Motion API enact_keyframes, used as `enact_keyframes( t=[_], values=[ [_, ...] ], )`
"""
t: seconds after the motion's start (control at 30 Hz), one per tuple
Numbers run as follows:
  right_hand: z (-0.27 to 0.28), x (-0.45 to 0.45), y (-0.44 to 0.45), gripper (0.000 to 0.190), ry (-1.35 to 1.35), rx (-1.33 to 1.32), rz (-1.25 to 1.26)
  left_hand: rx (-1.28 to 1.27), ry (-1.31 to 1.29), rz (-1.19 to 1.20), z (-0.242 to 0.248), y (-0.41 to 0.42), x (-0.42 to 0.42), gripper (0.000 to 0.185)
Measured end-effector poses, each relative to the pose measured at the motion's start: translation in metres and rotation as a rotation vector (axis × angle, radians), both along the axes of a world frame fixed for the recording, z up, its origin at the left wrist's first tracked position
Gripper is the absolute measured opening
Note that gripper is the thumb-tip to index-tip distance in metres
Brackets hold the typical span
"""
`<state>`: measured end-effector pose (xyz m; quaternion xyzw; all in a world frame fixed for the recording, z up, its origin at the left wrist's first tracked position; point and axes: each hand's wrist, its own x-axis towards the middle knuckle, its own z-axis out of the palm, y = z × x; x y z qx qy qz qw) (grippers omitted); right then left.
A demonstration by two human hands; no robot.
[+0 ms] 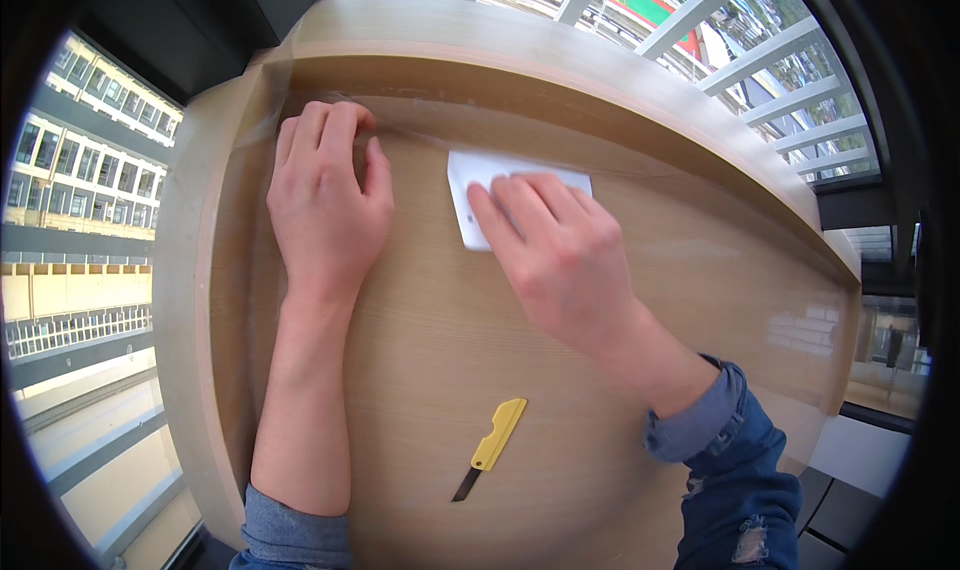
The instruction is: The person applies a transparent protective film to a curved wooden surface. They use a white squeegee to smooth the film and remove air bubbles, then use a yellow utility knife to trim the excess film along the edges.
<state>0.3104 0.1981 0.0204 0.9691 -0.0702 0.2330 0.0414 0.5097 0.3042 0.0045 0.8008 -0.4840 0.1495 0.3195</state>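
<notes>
My right hand [566,255] grips a flat white plastic scraper [461,180] from above, near the middle of a wood-grain panel [420,330]. The scraper lies against the panel, its right part covered by my fingers. Over at the far left corner, my left hand [330,172] rests with curled fingers on clear film [259,131]. A gap shows between its thumb and index finger, and nothing is seen in it. Nearer to me, a yellow-handled folding knife [499,435] lies on the panel with its dark blade unfolded.
A raised pale wooden rim [525,37] borders the panel at the back and curves down its left side. Beyond it stand grey railing bars [667,26]. A black frame [180,30] rises at the upper left. Grey floor tiles [844,514] show at the lower right.
</notes>
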Motion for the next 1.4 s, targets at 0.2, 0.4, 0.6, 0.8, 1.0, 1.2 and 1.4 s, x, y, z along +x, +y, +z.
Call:
enact_keyframes(
  t=[0.2,0.4,0.6,0.8,1.0,1.2,1.4],
  values=[
    [-0.01,0.035,-0.03,0.028,-0.055,-0.09,-0.061,-0.009,0.02,-0.016,-0.003,0.0,0.001,0.01],
    [-0.017,0.033,-0.03,0.025,-0.2,-0.036,0.027,-0.015,-0.021,-0.048,-0.004,0.001,0.004,0.02],
    [-0.011,-0.02,-0.023,0.03,-0.039,0.018,-0.091,0.05,-0.002,-0.067,-0.006,-0.001,0.004,0.027],
    [-0.006,-0.136,-0.064,0.05,-0.054,0.131,-0.338,0.122,-0.01,-0.035,-0.007,-0.004,0.003,0.033],
    [-0.013,-0.164,-0.035,0.053,0.015,0.246,-0.206,0.214,-0.12,-0.088,-0.007,-0.007,0.003,0.034],
    [0.005,-0.153,-0.025,0.049,0.05,0.419,0.015,0.149,-0.078,-0.112,-0.01,-0.013,0.008,0.023],
    [-0.002,-0.112,-0.099,0.034,-0.12,0.094,-0.283,0.136,-0.024,-0.113,-0.007,-0.015,0.008,0.012]
  ],
)
